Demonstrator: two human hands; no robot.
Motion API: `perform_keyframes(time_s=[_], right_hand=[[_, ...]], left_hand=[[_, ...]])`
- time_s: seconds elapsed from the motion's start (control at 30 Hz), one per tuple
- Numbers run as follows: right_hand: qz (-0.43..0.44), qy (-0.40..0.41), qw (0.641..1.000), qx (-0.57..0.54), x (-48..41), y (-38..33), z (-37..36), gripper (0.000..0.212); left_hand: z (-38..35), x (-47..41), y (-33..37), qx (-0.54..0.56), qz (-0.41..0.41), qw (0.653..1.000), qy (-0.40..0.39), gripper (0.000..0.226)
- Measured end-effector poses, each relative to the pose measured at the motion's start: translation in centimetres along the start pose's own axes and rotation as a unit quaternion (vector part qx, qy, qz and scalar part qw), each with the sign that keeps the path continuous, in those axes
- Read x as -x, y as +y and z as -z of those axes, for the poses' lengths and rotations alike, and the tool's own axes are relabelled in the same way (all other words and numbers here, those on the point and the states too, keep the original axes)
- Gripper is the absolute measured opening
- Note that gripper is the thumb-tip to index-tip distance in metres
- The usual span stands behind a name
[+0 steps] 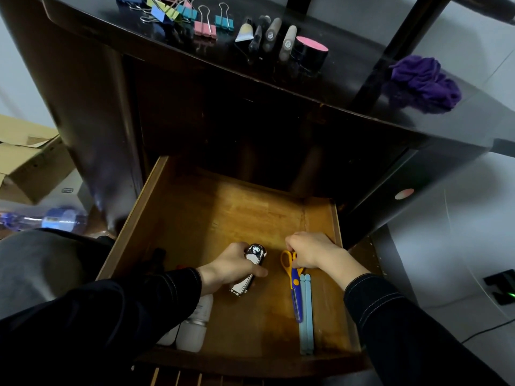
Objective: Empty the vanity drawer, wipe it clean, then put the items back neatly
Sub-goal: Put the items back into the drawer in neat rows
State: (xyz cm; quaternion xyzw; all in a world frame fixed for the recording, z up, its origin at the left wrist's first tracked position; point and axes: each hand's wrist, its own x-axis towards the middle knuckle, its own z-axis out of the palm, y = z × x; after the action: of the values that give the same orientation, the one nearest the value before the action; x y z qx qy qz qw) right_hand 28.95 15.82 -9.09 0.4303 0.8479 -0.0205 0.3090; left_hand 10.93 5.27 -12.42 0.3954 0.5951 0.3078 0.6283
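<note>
The wooden vanity drawer point(200, 218) stands pulled out below the dark vanity top. My left hand point(231, 267) grips a shiny silver case point(252, 264) just above the drawer floor near the middle. My right hand point(315, 253) pinches the yellow handle of a pair of scissors point(292, 282) with blue blades, which lie along the drawer's right side. Two pale blue sticks point(306, 316) lie beside the scissors. White bottles point(195, 327) lie at the front left under my left sleeve.
On the vanity top point(348, 87) lie several coloured binder clips point(178, 12), some small brushes and tubes point(267, 34), a black jar with a pink lid point(309, 54) and a crumpled purple cloth point(423, 84). Cardboard boxes point(25, 162) sit on the floor at left.
</note>
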Motion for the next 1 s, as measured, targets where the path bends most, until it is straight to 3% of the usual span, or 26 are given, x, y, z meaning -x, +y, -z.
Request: perform_keyframes(time_s=[0.1,0.23,0.4,0.47,0.57,0.77,0.9,1.0], right_hand=[[-0.012,0.023,0.999,-0.033,-0.2,0.1,-0.1,0.027],[-0.042,0.105,0.973,-0.199,1.0,0.5,-0.4,0.014],[-0.045,0.183,0.944,-0.272,4.1,-0.3,-1.6,0.013],[-0.050,0.298,0.921,-0.245,5.6,-0.6,-2.6,0.012],[-0.105,0.471,0.852,-0.204,7.6,-0.3,-4.4,0.007],[-0.163,0.446,0.843,-0.254,8.0,0.0,-5.5,0.010],[-0.168,0.456,0.834,-0.263,7.7,-0.2,-5.3,0.010],[-0.171,0.459,0.834,-0.254,7.8,-0.2,-5.2,0.009]], left_hand=[[0.1,-0.1,-0.1,-0.003,0.003,1.000,0.004,0.041],[0.3,-0.6,-0.4,0.095,0.050,0.994,-0.030,0.040],[0.3,-0.7,-0.9,0.149,0.077,0.983,-0.074,0.021],[0.2,-0.9,-1.3,0.121,0.078,0.987,-0.065,0.022],[0.0,-1.0,-1.7,0.042,0.076,0.996,-0.027,0.035],[-1.4,-0.3,-2.3,-0.045,0.073,0.995,-0.044,0.037],[-3.3,0.4,-2.7,-0.100,0.063,0.991,-0.062,0.057],[-4.7,0.4,-2.7,-0.100,0.052,0.991,-0.069,0.051]])
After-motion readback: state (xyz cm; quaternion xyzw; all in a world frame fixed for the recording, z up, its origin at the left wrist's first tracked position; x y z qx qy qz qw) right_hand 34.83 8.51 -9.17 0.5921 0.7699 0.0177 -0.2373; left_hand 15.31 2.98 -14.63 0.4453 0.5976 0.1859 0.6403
